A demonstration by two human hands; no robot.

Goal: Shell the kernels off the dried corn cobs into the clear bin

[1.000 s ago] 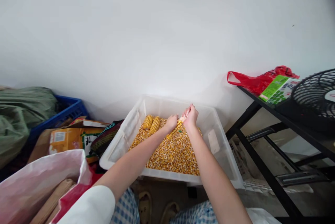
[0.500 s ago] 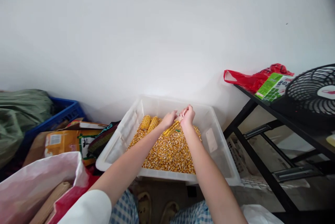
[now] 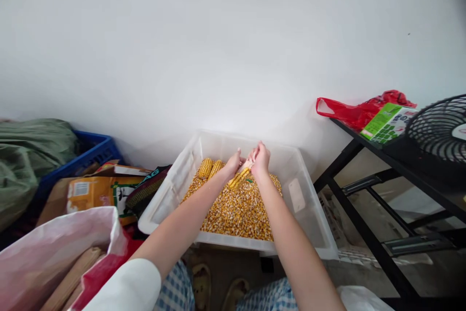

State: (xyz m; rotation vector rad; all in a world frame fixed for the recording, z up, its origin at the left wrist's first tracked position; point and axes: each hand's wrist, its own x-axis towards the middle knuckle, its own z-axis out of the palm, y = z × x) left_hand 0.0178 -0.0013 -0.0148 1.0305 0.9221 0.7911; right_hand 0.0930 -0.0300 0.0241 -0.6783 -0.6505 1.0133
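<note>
**As one half-bare corn cob (image 3: 239, 179) rests between your hands, loose kernels (image 3: 236, 219) lie below it**

While your right hand (image 3: 261, 159) is curled on the pale upper end of the cob, your left hand (image 3: 233, 163) stands just beside it with the thumb raised. I cannot tell whether these left fingers press on the cob or are slightly apart from it. The cob is tilted over the kernels, inside the translucent tub (image 3: 324, 233), and its lower part carries yellow rows.

It should be light and rather stiff, I judge, and not easily broken. The bare end looks the better place for a firm hold, because the rows may be smooth and could come loose under the fingers (the dry look suggests this).

Two fuller cobs, a left one (image 3: 206, 168) and a right one (image 3: 216, 167), lie near your left hand, and a small green piece (image 3: 249, 180) lies near your right wrist. The tub walls limit your hands at the sides, with the wall (image 3: 233, 49) behind. On your left, a dark mesh bag (image 3: 149, 189) is close to the tub; on your right stands a black rack (image 3: 345, 214) bearing a fan (image 3: 442, 129).
</note>
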